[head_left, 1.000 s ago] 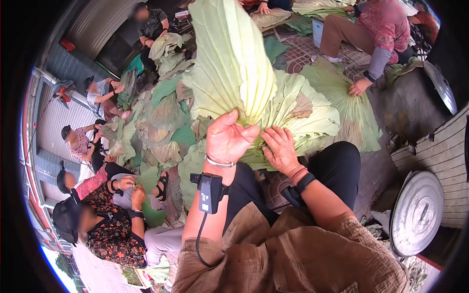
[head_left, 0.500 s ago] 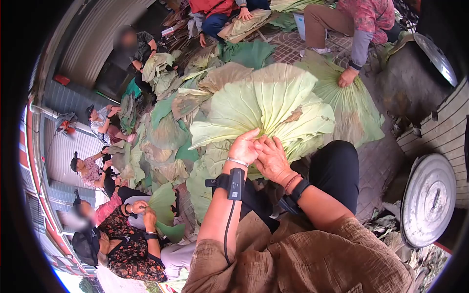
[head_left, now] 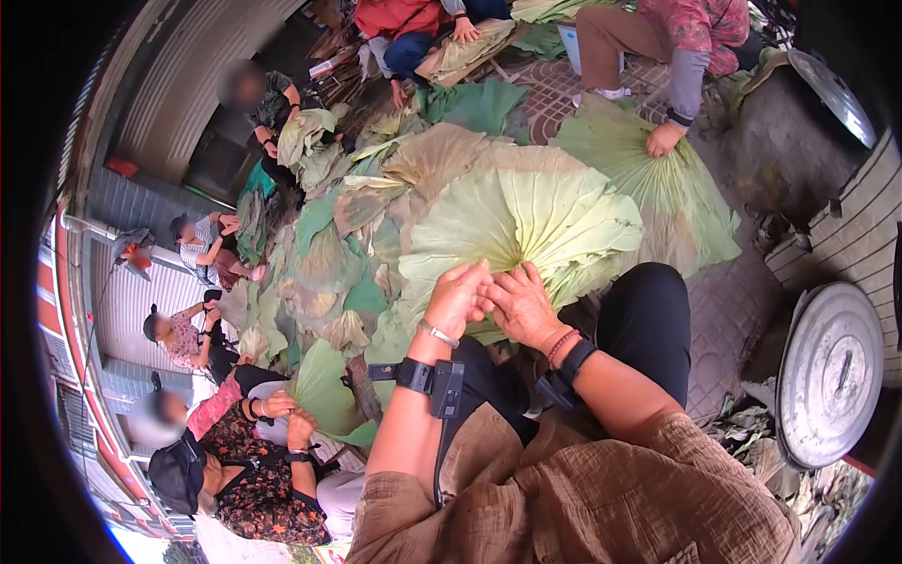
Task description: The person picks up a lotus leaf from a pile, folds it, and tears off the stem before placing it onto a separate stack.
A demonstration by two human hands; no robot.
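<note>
Both of my hands meet at the gathered base of a pale green lotus leaf (head_left: pixel 564 214), which fans out beyond my fingertips with its veins showing. My left hand (head_left: pixel 458 299) pinches near the leaf's centre, fingers bent. Beside it, almost touching, my right hand (head_left: pixel 526 306) has its fingers curled over the same base. More folded leaf layers hang below the right hand, and the exact grip points are hidden by the fingers. A heap of green and brownish lotus leaves (head_left: pixel 324 263) lies just past the held leaf.
A co-worker's hand (head_left: pixel 665 139) presses on another large leaf (head_left: pixel 672 207) at the right. Several people sit around the heap, one close at lower left with a leaf (head_left: pixel 324 385). A round metal lid (head_left: pixel 832 376) stands at the right. A white bucket (head_left: pixel 571 47) is at the back.
The held leaf's top edge has dropped and its left side has drawn inward. My left hand has shifted slightly, turning at the wrist; my right hand stays nearly in place.
</note>
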